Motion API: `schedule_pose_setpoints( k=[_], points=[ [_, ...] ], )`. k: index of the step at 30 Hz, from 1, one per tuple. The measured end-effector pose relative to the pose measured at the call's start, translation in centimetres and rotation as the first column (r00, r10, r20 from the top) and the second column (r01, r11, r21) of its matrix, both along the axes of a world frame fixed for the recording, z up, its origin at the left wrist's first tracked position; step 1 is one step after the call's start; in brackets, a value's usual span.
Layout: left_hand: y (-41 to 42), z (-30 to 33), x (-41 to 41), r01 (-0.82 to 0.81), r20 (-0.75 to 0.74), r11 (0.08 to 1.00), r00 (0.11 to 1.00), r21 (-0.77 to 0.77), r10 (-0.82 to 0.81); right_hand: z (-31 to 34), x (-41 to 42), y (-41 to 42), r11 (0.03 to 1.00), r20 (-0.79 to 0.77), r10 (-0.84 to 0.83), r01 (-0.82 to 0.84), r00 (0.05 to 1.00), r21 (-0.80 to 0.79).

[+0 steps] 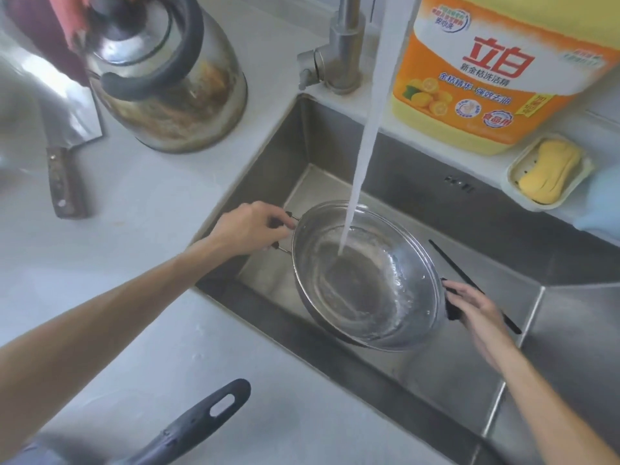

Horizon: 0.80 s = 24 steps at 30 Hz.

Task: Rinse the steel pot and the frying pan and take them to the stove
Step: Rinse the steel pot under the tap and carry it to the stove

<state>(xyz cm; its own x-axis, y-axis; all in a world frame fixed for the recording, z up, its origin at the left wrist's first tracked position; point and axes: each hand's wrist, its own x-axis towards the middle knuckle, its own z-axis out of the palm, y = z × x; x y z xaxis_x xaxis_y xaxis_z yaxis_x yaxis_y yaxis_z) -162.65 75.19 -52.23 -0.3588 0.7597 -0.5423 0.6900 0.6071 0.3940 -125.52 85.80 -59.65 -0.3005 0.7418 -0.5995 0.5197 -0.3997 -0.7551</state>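
The steel pot (365, 280) is tilted inside the steel sink (419, 182), and water from the tap (342, 45) streams into it and swirls on its bottom. My left hand (251, 226) grips the pot's left black handle. My right hand (476, 307) holds the right black handle. A dark frying pan handle (198, 421) lies on the counter at the bottom; the pan's body is out of view.
A stained steel kettle (167, 82) and a cleaver (57, 129) sit on the white counter to the left. A large yellow detergent bottle (496, 68) and a soap dish with yellow soap (550, 172) stand behind the sink. Black chopsticks (469, 283) lie in the sink.
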Motion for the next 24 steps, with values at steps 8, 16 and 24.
schedule_pose_setpoints(
  k=[8, 16, 24],
  points=[
    [-2.3, -3.4, 0.5, 0.219, 0.387, 0.918, 0.919, -0.331, -0.08, 10.1, -2.3, 5.8, 0.928, 0.096, 0.257, -0.274, 0.962, 0.253],
    [-3.9, -2.0, 0.2, 0.043, 0.038, 0.999, 0.998, -0.016, -0.042, 13.3, -3.2, 5.8, 0.752, 0.154, 0.345, -0.37, 0.926, 0.545],
    [-5.4, 8.1, -0.4, -0.035, -0.021, 0.871, 0.998, 0.491, 0.052, 3.5, -3.9, 0.8, 0.971, -0.083, 0.089, -0.067, 0.993, 0.231]
  ],
)
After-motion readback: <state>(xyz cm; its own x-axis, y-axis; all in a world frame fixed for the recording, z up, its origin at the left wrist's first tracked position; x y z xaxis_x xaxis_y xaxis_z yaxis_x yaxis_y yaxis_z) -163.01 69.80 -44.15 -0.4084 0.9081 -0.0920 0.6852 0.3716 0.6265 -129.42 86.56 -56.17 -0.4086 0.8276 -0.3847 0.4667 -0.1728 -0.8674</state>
